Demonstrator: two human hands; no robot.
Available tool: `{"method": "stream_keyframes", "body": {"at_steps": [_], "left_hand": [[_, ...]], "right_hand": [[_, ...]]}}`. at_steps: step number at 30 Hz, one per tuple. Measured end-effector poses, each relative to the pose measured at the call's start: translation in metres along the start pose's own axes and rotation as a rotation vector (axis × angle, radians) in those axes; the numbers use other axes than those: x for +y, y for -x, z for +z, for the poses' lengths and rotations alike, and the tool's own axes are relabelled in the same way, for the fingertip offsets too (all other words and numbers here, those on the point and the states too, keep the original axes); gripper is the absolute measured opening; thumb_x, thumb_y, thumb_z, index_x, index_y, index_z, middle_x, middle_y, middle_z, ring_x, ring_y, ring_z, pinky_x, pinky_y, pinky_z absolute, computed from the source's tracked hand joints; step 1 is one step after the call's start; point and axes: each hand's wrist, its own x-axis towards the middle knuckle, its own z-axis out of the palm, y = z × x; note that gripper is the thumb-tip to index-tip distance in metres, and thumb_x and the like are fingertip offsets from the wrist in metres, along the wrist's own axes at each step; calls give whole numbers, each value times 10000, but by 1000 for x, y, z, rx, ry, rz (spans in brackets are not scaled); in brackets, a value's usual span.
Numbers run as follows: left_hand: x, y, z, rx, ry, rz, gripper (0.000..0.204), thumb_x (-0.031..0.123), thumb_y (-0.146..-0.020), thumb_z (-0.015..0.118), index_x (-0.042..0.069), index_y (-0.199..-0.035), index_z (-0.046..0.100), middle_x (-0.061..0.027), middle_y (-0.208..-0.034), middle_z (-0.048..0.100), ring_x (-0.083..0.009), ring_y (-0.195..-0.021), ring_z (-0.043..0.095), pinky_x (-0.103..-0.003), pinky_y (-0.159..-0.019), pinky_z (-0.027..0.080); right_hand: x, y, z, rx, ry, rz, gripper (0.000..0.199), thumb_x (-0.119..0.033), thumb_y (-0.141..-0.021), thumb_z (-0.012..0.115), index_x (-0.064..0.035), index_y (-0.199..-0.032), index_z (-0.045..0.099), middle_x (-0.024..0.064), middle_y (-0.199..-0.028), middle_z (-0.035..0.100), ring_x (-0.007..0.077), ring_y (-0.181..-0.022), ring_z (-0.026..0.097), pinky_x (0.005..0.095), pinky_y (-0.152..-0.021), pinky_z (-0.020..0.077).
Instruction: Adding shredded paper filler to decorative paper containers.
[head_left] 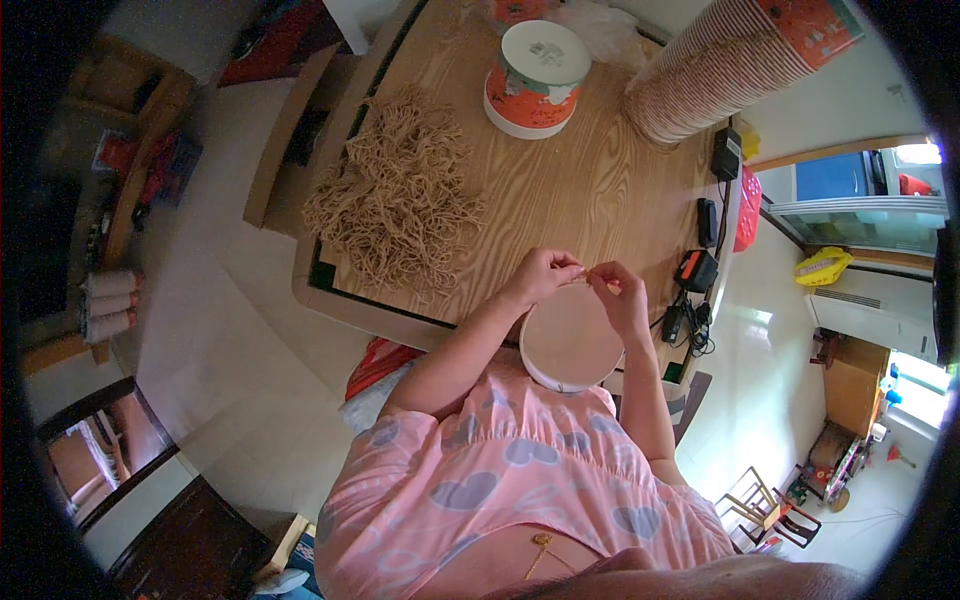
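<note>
A round, white-rimmed paper tub [572, 337] with a beige face rests against my body at the table's near edge. Over its far rim, my left hand [548, 276] and my right hand [620, 296] meet with fingertips pinched close together. Whatever is between those fingertips is too small to make out. A small spot, perhaps a cord end, shows on the tub's near rim. Left of my hands a loose heap of tan cords [400, 200] covers part of the wooden table [560, 200].
Upside down at the back stands an orange-and-white paper tub [538, 85]. A long stack of nested paper tubs [720, 70] leans at the back right. Black power adapters [694, 270] with tangled cables lie along the right edge. A red bag [380, 365] sits below the table's near left edge.
</note>
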Motion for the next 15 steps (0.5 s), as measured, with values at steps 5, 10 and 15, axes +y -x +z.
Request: {"method": "stream_keyframes", "body": {"at_steps": [5, 10, 15], "left_hand": [[-10, -7, 5, 5, -5, 22, 82, 84, -794, 611, 11, -829, 629, -30, -755, 625, -93, -693, 577, -234, -644, 469], [-13, -9, 7, 82, 45, 43, 77, 51, -778, 621, 2, -837, 620, -28, -766, 630, -95, -701, 591, -231, -653, 481], [-1, -1, 7, 62, 46, -5, 105, 42, -770, 626, -5, -864, 632, -41, -789, 639, -95, -703, 594, -227, -663, 484]], "right_hand": [[-3, 2, 2, 13, -53, -56, 45, -31, -762, 612, -9, -792, 586, 43, -719, 610, 101, -676, 541, 245, -652, 447], [-6, 2, 2, 12, -37, -58, 46, -25, -758, 616, -8, -786, 583, 34, -711, 601, 97, -673, 534, 244, -645, 445], [-9, 3, 2, 21, -17, -62, 56, -21, -752, 623, -8, -792, 587, 34, -712, 599, 97, -682, 531, 243, -643, 442]]}}
